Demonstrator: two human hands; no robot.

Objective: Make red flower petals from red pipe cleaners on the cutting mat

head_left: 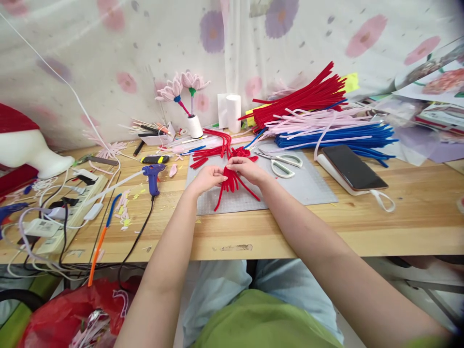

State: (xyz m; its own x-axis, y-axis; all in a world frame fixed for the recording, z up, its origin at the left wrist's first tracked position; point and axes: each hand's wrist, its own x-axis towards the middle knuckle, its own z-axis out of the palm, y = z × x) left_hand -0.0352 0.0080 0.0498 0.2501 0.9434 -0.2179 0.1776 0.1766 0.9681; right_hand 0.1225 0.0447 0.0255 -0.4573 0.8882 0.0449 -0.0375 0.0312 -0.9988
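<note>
Between my hands is a bunch of red pipe cleaners (pixel 229 183), its ends fanning out toward me over the grey cutting mat (pixel 308 186). My left hand (pixel 211 179) pinches it from the left side. From the right, my right hand (pixel 246 169) closes its fingers on the top of the same bunch. Just beyond my fingers lies a curled red pipe cleaner piece (pixel 240 152). More bent red pipe cleaners (pixel 217 140) rest behind my left hand. White-handled scissors (pixel 284 162) lie open on the mat to the right. The exact finger contact is partly hidden.
A blue glue gun (pixel 153 178) and a power strip (pixel 68 217) with tangled cables are on the left. Pink pipe cleaner flowers stand in a white holder (pixel 195 126). Bundles of red, pink and blue pipe cleaners (pixel 333 137) lie at back right, near a phone (pixel 354 166).
</note>
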